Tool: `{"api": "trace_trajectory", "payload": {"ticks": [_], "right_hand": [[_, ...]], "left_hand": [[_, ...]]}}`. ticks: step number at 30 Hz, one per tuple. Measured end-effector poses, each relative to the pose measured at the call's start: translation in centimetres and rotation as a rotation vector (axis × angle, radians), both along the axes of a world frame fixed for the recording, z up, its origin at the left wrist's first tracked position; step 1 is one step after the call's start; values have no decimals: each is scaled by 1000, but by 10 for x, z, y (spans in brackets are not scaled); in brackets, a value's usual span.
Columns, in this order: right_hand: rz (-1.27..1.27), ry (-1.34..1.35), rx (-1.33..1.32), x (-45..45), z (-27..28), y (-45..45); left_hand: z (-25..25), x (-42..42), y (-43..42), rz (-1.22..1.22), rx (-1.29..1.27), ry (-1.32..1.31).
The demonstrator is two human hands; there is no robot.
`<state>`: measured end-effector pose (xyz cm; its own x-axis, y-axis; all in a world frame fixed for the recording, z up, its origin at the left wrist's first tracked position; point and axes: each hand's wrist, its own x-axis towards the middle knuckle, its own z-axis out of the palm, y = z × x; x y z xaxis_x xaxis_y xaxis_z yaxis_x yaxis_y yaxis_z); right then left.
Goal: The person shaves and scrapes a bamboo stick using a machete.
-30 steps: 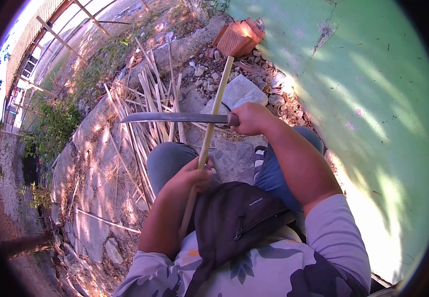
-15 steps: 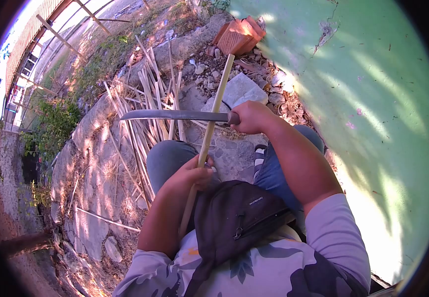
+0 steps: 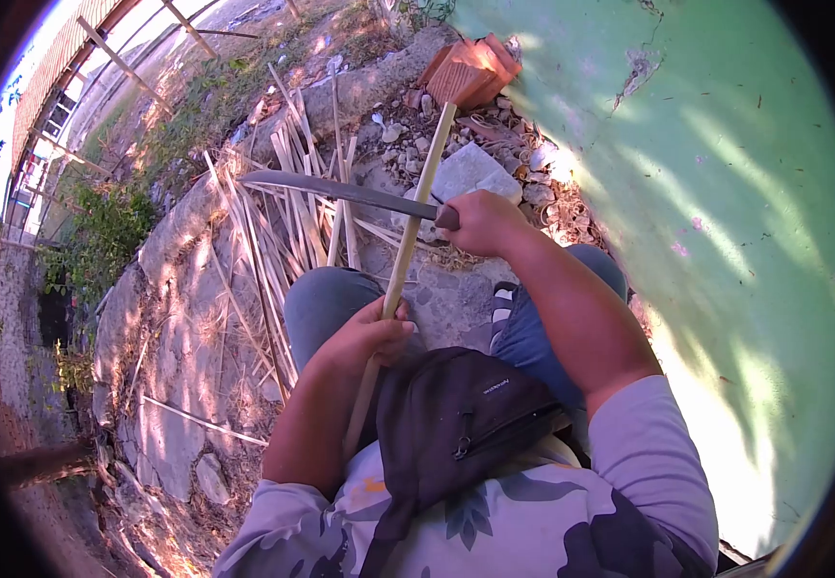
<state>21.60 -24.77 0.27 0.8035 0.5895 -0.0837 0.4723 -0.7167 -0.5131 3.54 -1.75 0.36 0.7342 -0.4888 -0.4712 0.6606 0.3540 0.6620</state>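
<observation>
While the left hand clenches the pale strip below its midpoint, I watch the right hand grasp the machete by its handle, blade crossing the strip's upper part; whether they touch, I cannot tell from this distance. Strip slants back beside the black bag, probably for steadiness. Other strips heap beyond the left knee on cracked, rough ground. Outdoors: sun-dappled green wall to the right, reddish blocks and rubble near its foot.
</observation>
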Motion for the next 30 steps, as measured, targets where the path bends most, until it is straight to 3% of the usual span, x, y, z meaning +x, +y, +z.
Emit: {"api": "trace_trajectory", "payload": {"ticks": [4,7,10,13,19,22,25,30], "right_hand": [[124,-88,-173,-5,15,-5],[109,-21,-91,-4,7,-7],[-75,93,31,12,-13,-7],[-57,97,32,18,-10,-12],[170,-20,-180,-18,19,0],[112,87,-58,3,1,-12],[-163,188,124,28,-23,-18],[-82,177,90,22,-19,-15]], "left_hand": [[8,-2,-2,4,57,10],[7,-3,-3,1,54,2],[5,0,-1,2,44,-12],[7,-3,1,10,43,6],[7,-2,-1,14,16,3],[5,-4,-1,-12,52,-21],[4,-1,1,-17,41,-22],[6,0,2,-6,12,-3]]}}
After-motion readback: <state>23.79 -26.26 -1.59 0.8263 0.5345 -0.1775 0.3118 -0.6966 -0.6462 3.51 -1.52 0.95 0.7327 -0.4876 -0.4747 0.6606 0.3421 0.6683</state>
